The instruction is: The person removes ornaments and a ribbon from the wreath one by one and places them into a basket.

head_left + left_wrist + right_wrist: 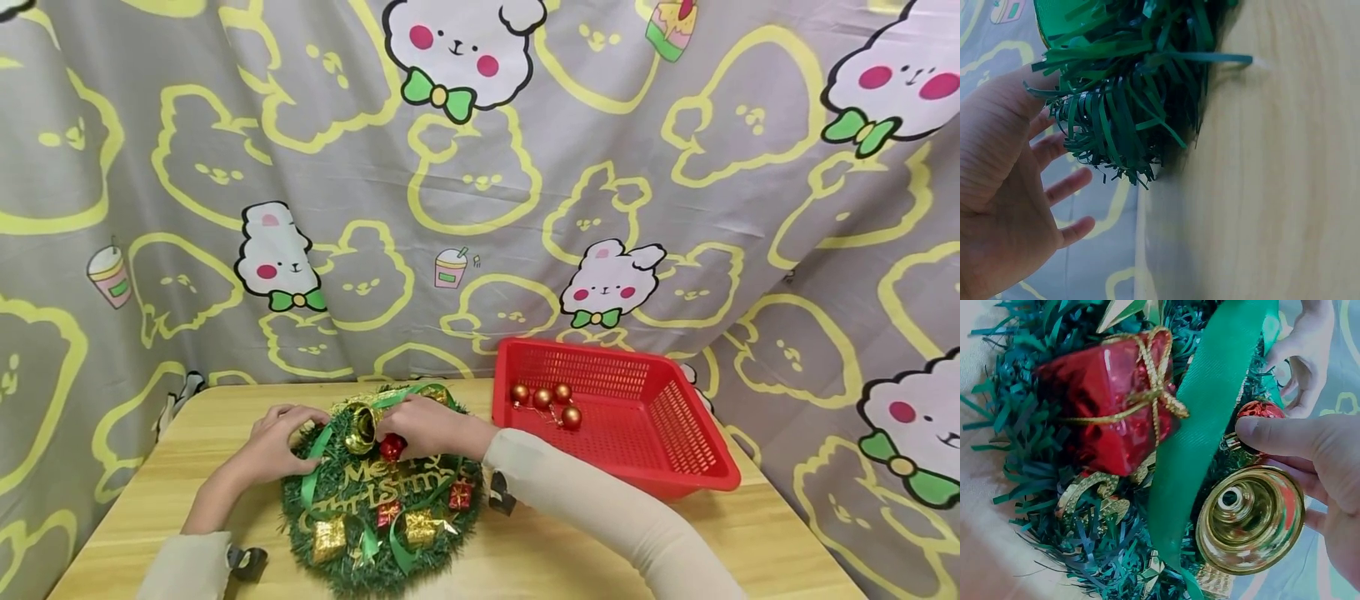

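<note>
Your left hand (281, 440) spreads its fingers at the far-left edge of the green wreath (363, 577), which lies on the table (585, 558); a light touch there should steady it. Just right of the gold bell (360, 429), your right hand (429, 427) pinches a red bauble (391, 447); guide it gently, clear of the bell. Farther right, a red basket (667, 482) holds four gold baubles (571, 417).

Left forearm (216, 498): directed toward 1 o'clock. Left hand (285, 442): thumb set apart, fingers (1071, 186) spread. Right forearm (577, 482): sleeved, directed toward 10 o'clock. Right hand (426, 427): positioned at 3 o'clock from the left hand; thumb (1285, 434) extended, pressing in a pinch grip.
</note>
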A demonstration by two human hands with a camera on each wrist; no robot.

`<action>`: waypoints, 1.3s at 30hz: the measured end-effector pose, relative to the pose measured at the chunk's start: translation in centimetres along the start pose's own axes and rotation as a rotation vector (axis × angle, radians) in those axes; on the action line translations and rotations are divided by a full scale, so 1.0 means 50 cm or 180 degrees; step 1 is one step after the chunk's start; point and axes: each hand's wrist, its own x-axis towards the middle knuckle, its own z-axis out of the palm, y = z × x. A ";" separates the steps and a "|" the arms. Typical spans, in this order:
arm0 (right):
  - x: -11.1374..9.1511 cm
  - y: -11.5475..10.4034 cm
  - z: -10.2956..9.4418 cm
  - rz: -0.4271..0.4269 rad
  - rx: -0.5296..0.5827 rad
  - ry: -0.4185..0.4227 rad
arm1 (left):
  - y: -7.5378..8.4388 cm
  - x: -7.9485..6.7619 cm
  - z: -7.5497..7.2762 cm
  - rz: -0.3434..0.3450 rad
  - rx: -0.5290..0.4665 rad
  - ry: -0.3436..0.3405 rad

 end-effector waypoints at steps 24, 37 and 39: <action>-0.037 0.000 -0.071 -0.0040 0.0895 -0.0002 | -0.002 -0.025 -0.001 -0.0089 0.0016 0.0061; -0.095 0.045 -0.115 0.0104 0.1230 -0.0137 | 0.005 -0.020 0.015 -0.0065 -0.0001 0.0073; -0.106 0.058 -0.132 0.0136 0.1286 -0.0126 | 0.007 -0.015 0.011 -0.0060 -0.0004 0.0083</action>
